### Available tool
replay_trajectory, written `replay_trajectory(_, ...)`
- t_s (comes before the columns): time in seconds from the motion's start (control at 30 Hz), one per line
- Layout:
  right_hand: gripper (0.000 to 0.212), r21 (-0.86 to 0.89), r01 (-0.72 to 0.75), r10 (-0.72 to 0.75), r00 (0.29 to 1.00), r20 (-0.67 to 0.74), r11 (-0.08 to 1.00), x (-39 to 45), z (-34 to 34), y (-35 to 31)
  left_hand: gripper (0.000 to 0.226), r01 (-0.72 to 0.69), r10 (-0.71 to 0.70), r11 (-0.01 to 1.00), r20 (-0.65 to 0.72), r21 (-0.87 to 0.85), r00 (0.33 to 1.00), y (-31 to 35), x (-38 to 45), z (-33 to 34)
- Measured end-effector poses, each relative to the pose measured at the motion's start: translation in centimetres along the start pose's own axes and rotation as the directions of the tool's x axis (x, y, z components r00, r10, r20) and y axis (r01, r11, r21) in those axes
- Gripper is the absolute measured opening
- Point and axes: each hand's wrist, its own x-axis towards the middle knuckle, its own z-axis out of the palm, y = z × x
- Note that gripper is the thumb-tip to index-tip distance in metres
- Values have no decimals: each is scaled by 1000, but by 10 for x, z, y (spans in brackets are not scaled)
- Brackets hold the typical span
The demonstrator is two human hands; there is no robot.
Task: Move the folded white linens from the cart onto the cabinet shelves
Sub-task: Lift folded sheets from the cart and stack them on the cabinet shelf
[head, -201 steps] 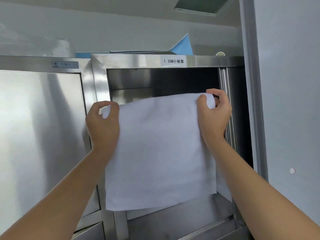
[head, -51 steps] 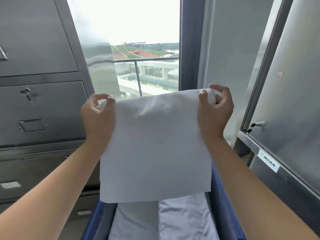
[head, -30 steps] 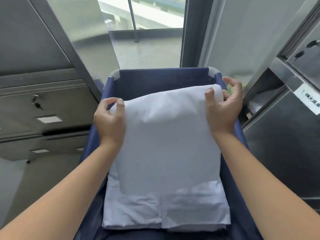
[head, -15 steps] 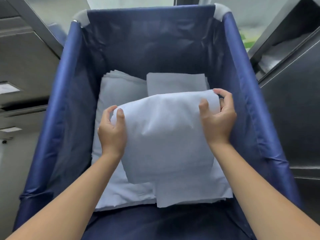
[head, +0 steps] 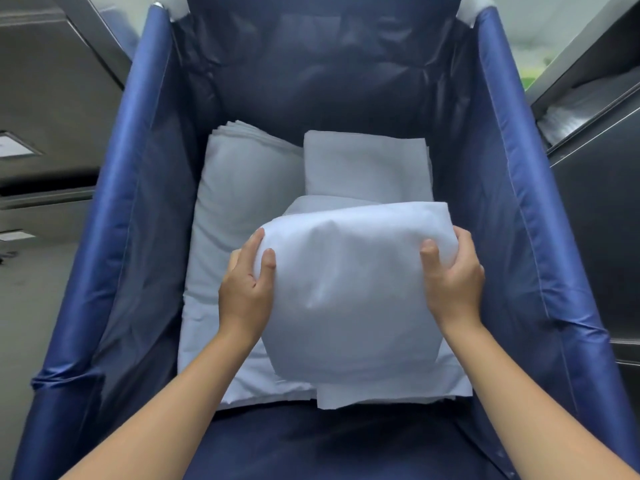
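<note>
Two hands hold one white sheet (head: 349, 292) down inside the blue cart (head: 138, 202). The left hand (head: 247, 289) grabs its left side, thumb on top. The right hand (head: 452, 278) grabs its right side the same way. The sheet sits on more folded sheets (head: 239, 188) (two piles, side by side). Gray metal cabinets (head: 52, 109) stand beside the cart.
</note>
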Motion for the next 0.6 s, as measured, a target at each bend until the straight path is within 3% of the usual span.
replay_trajectory(0.13, 56, 29, -76, 75, 996, 44, 997, -4, -2, -2, 43, 30, -32, 998, 42, 46, 999, -4, 12, -2)
replay_trajectory(0.23, 56, 151, -269, 250, 959, 138, 951, 9, -5, -17, 45, 82, -86, 995, 73, 65, 994, -1, 23, -5)
replay_trajectory(0.27, 57, 203, -387, 342, 912, 225, 899, 16, -7, -21, 45, 102, -109, 992, 91, 76, 990, -1, 27, -6)
replay_trajectory(0.33, 62, 261, -632, 490, 750, 445, 730, 33, -12, -28, 47, 118, -134, 985, 127, 127, 983, 0, 39, -7)
replay_trajectory(0.4, 69, 233, -769, 539, 596, 595, 595, 49, -15, -29, 48, 118, -146, 978, 166, 170, 975, 3, 51, -8)
replay_trajectory(0.5, 62, 179, -814, 580, 530, 619, 552, 65, -11, -27, 50, 141, -189, 965, 220, 219, 957, 9, 68, -4)
replay_trajectory(0.6, 49, 147, -816, 601, 520, 607, 559, 77, 5, -25, 53, 186, -249, 949, 243, 254, 938, 6, 92, 5)
